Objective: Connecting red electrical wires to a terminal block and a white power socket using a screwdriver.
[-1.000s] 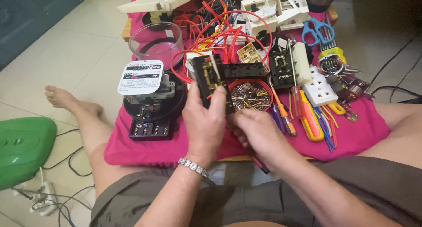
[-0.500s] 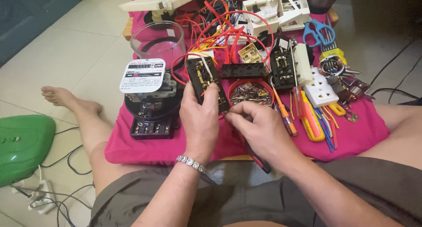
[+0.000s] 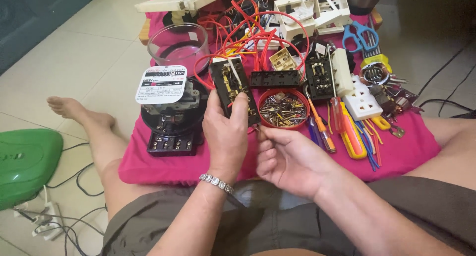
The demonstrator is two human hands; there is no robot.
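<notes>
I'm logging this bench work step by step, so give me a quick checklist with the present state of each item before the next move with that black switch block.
1. Left hand grips the black switch block firmly: ok.
2. Right hand close beneath the block's lower end: ok.
3. Right hand holds a screw or tool: cannot tell, fingertips too small to read.
4. Red bowl of screws upright beside the block: ok.
5. Screwdrivers lying near the right hand: ok.
6. Red wires clear of the block: not ok, they run to its top.

electric meter (image 3: pixel 171 107) | glass dome (image 3: pixel 178 42) | blue scissors (image 3: pixel 360 36) | green case (image 3: pixel 25 161)
</notes>
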